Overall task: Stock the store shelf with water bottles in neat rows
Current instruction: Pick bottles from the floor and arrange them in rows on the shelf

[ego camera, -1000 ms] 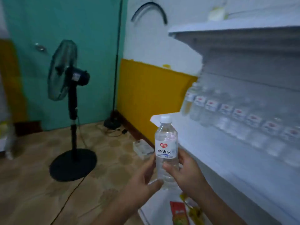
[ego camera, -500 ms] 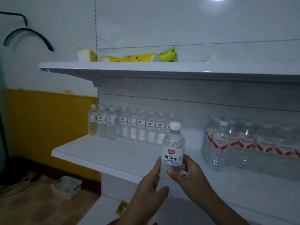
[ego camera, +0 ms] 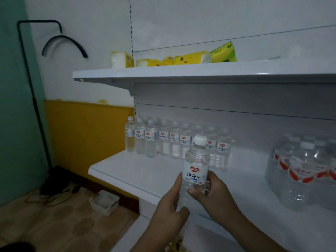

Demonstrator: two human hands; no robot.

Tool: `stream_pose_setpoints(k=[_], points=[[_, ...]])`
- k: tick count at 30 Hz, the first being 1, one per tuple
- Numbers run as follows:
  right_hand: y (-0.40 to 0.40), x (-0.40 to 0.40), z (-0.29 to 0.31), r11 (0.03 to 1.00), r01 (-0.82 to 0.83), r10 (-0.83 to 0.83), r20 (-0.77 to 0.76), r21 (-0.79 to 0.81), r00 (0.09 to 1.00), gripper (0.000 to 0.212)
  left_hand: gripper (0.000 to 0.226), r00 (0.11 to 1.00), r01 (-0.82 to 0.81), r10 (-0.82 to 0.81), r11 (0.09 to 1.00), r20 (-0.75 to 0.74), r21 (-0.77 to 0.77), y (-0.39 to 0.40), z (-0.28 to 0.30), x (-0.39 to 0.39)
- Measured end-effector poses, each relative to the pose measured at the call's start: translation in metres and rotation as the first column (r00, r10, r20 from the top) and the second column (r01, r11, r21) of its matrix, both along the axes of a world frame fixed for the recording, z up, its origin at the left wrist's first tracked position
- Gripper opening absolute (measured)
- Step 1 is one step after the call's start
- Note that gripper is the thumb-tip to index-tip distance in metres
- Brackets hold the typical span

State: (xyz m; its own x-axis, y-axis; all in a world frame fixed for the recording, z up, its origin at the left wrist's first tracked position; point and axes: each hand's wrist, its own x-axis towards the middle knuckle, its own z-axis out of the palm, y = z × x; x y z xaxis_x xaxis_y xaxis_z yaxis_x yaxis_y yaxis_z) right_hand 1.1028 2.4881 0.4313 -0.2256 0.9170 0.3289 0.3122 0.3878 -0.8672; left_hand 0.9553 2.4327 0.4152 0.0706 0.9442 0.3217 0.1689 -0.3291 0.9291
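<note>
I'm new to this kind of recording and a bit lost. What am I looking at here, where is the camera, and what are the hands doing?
There is no machine here: a person wears a wide-angle camera on the head, looking forward and down, so you see their own two bare hands from above.

The left hand and the right hand together hold one small water bottle upright, white cap on top, fingers curled round its lower half. It is held in front of the middle shelf, not yet set down.

On that white shelf a row of matching small bottles stands at the back left, and a group of larger bottles with red labels stands at the right. The upper shelf carries yellow tissue packs. A small white basket sits on the floor below.
</note>
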Motion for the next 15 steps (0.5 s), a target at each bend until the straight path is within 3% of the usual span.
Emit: stream_pose_setpoints(k=[3,6,10,15], points=[[0.032,-0.037,0.001,0.999,-0.032,0.032,-0.011,-0.002,0.999,0.045,0.084,0.997,-0.08,0.079,0.995,-0.023,-0.053,0.023,0.001,-0.034],[0.075,-0.067,-0.001,0.999,-0.045,0.045,-0.052,-0.009,0.998,0.046,0.079,0.972,-0.165,0.157,0.986,-0.173,-0.034,0.057,0.0,-0.059],[0.148,-0.104,-0.014,0.999,-0.009,0.006,-0.116,-0.031,0.993,0.046,0.061,0.884,-0.292,0.26,0.956,-0.389,-0.026,0.106,-0.018,-0.088],[0.226,-0.148,-0.042,0.996,0.055,-0.065,-0.156,-0.067,0.986,0.04,0.077,0.714,-0.365,0.19,0.923,-0.674,-0.126,0.152,-0.045,-0.106]])
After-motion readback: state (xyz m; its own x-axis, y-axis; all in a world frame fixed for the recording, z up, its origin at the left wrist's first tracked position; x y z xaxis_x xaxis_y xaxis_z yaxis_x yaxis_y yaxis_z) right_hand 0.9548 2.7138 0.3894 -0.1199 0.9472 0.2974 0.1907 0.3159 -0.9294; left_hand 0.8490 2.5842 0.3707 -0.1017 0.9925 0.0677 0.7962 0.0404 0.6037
